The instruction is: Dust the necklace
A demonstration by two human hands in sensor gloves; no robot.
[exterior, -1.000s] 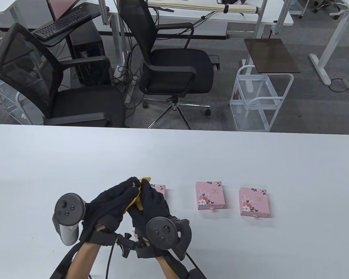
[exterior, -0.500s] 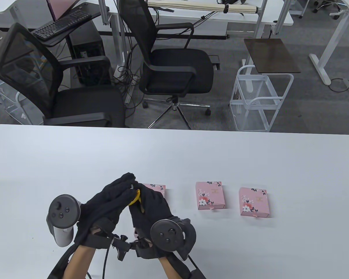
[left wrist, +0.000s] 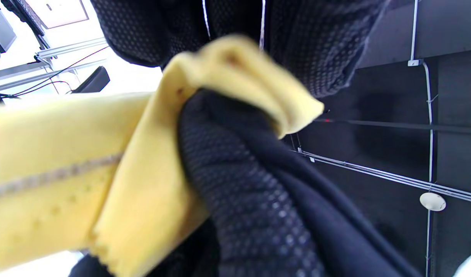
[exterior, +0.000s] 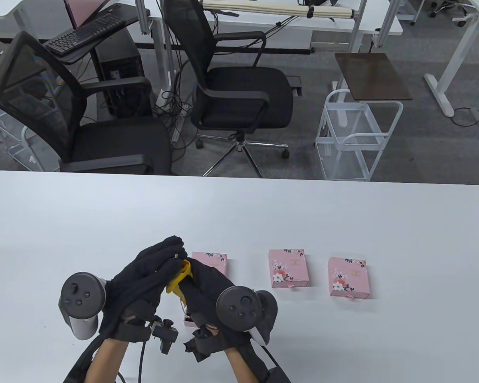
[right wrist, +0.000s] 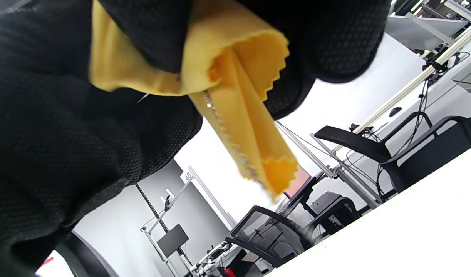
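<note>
A yellow cloth (exterior: 179, 277) was pinched between the left hand (exterior: 143, 279) and the right hand (exterior: 205, 285), both raised above the white table (exterior: 343, 215) with fingertips pressed together around the fabric. The necklace (right wrist: 223, 130), a thin sparkling chain, was seen lying along the cloth: in the right wrist view it ran lengthwise down the hanging fold, from the fingers toward the cloth's loose pinked end; in the left wrist view it crossed the cloth (left wrist: 85, 165) as a pale line (left wrist: 54, 177). Which hand gripped the chain itself could not be told. Directly under the hands, an open pink drawer (exterior: 190, 321) showed at the near end of the leftmost pink box (exterior: 211, 261). To the right of that box a second pink box (exterior: 288, 268) was lying, and farther right a third (exterior: 349, 277), all flat on the table, well apart from each other.
</note>
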